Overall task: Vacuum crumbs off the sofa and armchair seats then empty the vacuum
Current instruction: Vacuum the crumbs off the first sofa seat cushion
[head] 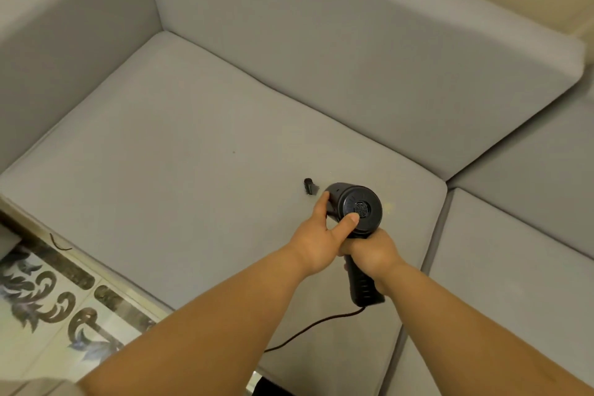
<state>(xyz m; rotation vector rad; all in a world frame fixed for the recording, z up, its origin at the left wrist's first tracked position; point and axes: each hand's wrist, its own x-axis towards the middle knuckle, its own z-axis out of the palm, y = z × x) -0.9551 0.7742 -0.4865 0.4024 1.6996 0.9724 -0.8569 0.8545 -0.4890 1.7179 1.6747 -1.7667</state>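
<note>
**Ana:** Two hands are on the small black plastic handheld vacuum [356, 209], and it hangs just above the front right part of the grey fabric sofa seat cushion [176, 154].

**Ben:** How are they holding it?

**Ana:** The right hand [373, 255] is wrapped round the ribbed pistol handle below the motor housing. The left hand [321, 231] cups the side of the round body, thumb pressed on the vented rear cap, fingers curled over the far side.

**Ben:** And the nozzle end?

**Ana:** It is hidden behind the body. A small black brush-like attachment [309, 186] lies on the cushion just beside it; it may be a detached nozzle piece, but it is too small to be sure.

**Ben:** How will it handle?

**Ana:** I judge it light and rigid: hard shell, easy for one hand at the handle. The smooth round body could slip, so the ribbed grip is the place to hold. The thin black power cord [315, 328] trails from the handle base back across the cushion and could drag or snag as the vacuum sweeps.

**Ben:** Any crumbs?

**Ana:** Faint yellowish specks [389, 207] sit just right of the body, and a dark dot lies further left.
</note>
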